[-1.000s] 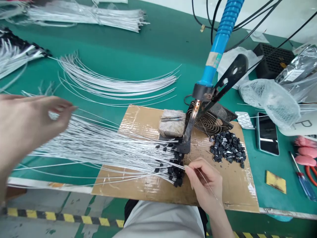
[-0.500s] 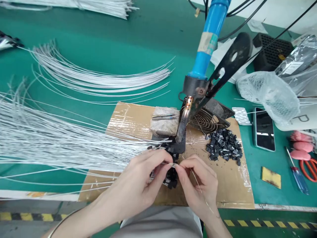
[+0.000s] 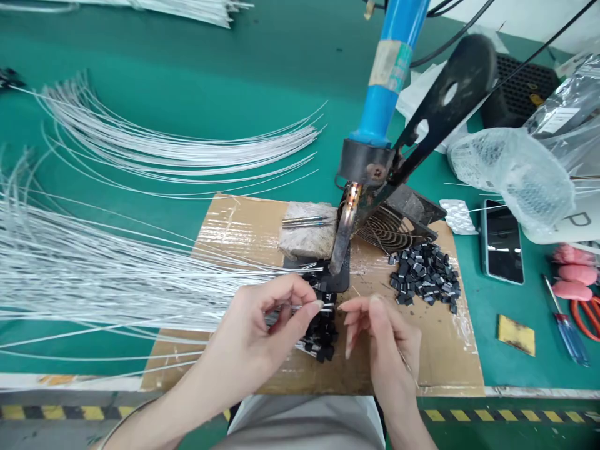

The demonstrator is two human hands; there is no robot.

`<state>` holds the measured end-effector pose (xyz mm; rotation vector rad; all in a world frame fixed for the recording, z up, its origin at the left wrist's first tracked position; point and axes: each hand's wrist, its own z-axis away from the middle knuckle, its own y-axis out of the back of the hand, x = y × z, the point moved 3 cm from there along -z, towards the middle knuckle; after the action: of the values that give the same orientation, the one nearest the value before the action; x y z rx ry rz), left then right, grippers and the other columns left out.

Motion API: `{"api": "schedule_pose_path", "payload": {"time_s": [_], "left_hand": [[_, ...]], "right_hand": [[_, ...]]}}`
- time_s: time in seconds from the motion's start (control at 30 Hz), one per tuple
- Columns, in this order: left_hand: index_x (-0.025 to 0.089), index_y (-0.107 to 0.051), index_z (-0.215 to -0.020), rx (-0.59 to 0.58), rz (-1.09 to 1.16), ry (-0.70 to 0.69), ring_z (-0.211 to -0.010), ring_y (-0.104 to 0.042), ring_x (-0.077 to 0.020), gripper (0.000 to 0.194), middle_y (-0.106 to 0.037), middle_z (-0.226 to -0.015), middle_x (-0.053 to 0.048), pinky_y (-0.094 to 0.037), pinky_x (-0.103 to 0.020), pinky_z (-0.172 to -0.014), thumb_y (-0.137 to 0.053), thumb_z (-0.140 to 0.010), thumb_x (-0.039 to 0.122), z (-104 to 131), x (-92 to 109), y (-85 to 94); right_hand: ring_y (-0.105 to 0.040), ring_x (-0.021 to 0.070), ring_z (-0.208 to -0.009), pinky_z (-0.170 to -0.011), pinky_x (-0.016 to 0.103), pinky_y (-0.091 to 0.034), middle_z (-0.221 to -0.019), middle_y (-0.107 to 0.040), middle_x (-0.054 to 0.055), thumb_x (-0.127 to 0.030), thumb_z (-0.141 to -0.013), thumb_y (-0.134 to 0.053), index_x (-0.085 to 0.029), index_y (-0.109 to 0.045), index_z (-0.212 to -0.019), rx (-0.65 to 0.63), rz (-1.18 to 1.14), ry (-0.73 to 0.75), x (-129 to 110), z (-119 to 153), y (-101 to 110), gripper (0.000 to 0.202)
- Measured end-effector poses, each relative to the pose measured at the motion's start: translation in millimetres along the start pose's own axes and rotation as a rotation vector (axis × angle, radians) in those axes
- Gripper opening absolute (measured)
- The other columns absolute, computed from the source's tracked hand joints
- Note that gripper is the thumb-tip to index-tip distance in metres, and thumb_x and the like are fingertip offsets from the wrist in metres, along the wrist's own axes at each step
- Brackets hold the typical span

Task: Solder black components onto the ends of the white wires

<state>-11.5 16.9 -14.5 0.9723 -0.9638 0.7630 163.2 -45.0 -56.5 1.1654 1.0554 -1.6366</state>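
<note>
Between thumb and forefinger, my left hand (image 3: 272,331) pinches a thin white wire (image 3: 328,307), its end poking out to the right. My right hand (image 3: 387,334) is a little apart from it, with thumb and fingers loosely bent. A strand of thin solder wire (image 3: 409,365) passes through that hand and trails out below the thumb. Above both hands, a blue-handled soldering iron (image 3: 375,112) is fixed in a black stand, pointing down. Small black connectors (image 3: 323,340) lie under and beside my left fingers, partly hidden.
White wires (image 3: 117,275) fan out across the left; another bundle (image 3: 187,156) lies behind. Loose black connectors (image 3: 424,275) are piled on the cardboard (image 3: 435,362). A round fan grille (image 3: 394,228) sits behind the iron. A phone (image 3: 503,244), yellow sponge (image 3: 516,334) and screwdriver (image 3: 567,325) lie right.
My hands have drawn apart: my right hand has moved right and its fingers have loosened. The white wire's end now shows beyond my left fingertips. The view has shifted slightly.
</note>
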Motion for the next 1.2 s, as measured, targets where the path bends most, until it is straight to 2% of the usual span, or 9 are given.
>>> {"api": "schedule_pose_path", "payload": {"time_s": [0.17,0.27,0.4,0.53,0.67,0.97,1.2], "left_hand": [[0.021,-0.07,-0.077,0.036,0.046,-0.028,-0.057,-0.058,-0.0135,0.019,-0.066,-0.063,0.001,-0.046,-0.023,-0.053,-0.065,-0.093,0.029,1.3,0.8,-0.7],[0.021,-0.069,-0.077,0.036,0.068,-0.045,-0.056,-0.061,-0.013,0.019,-0.068,-0.062,0.002,-0.048,-0.022,-0.054,-0.064,-0.094,0.027,3.2,1.7,-0.9],[0.022,-0.069,-0.079,0.063,0.039,-0.083,-0.054,-0.058,-0.0121,0.019,-0.065,-0.061,0.003,-0.046,-0.021,-0.051,-0.063,-0.097,0.028,6.1,0.8,-0.9],[0.023,-0.069,-0.084,0.055,0.016,-0.084,-0.055,-0.059,-0.0123,0.018,-0.066,-0.062,0.004,-0.047,-0.022,-0.052,-0.062,-0.1,0.027,7.3,-3.6,-3.5],[0.023,-0.068,-0.087,0.053,0.013,-0.099,-0.058,-0.06,-0.0116,0.017,-0.067,-0.067,0.005,-0.048,-0.022,-0.056,-0.062,-0.103,0.026,11.0,-7.1,-4.6],[0.024,-0.066,-0.087,0.063,-0.075,-0.153,-0.061,-0.062,-0.0112,0.02,-0.066,-0.07,0.005,-0.047,-0.022,-0.058,-0.058,-0.106,0.022,16.2,-1.7,-5.2],[0.023,-0.066,-0.085,0.106,-0.143,-0.203,-0.055,-0.057,-0.0104,0.021,-0.063,-0.066,0.006,-0.044,-0.022,-0.054,-0.058,-0.103,0.019,17.4,0.2,-5.2]], "right_hand": [[-0.068,0.0116,-0.059,-0.049,0.02,-0.062,-0.082,-0.074,0.004,-0.043,-0.101,-0.076,-0.025,-0.089,-0.102,-0.092,-0.111,-0.062,4.3,-1.4,-15.4,0.022],[-0.07,0.0129,-0.058,-0.047,0.021,-0.063,-0.081,-0.078,0.005,-0.045,-0.098,-0.079,-0.025,-0.089,-0.101,-0.138,-0.163,-0.108,6.2,-1.4,-19.6,0.023],[-0.068,0.0131,-0.054,-0.047,0.021,-0.063,-0.075,-0.08,0.005,-0.05,-0.092,-0.085,-0.025,-0.089,-0.099,-0.124,-0.239,-0.183,8.4,-0.6,-20.2,0.026],[-0.072,0.0142,-0.059,-0.053,0.023,-0.067,-0.079,-0.082,0.005,-0.046,-0.094,-0.083,-0.025,-0.089,-0.102,-0.181,-0.276,-0.213,11.5,1.1,-20.4,0.023],[-0.072,0.011,-0.059,-0.053,0.018,-0.065,-0.08,-0.082,0.002,-0.038,-0.095,-0.084,-0.029,-0.089,-0.101,-0.201,-0.343,-0.218,13.3,2.8,-20.8,0.012],[-0.07,0.0068,-0.055,-0.05,0.011,-0.061,-0.076,-0.081,-0.001,-0.035,-0.096,-0.084,-0.029,-0.09,-0.097,-0.204,-0.394,-0.228,12.1,3.4,-23.3,0.008],[-0.071,0.006,-0.055,-0.05,0.01,-0.06,-0.074,-0.081,-0.001,-0.037,-0.092,-0.088,-0.027,-0.09,-0.094,-0.186,-0.387,-0.268,10.7,3.6,-23.1,0.011]]}}
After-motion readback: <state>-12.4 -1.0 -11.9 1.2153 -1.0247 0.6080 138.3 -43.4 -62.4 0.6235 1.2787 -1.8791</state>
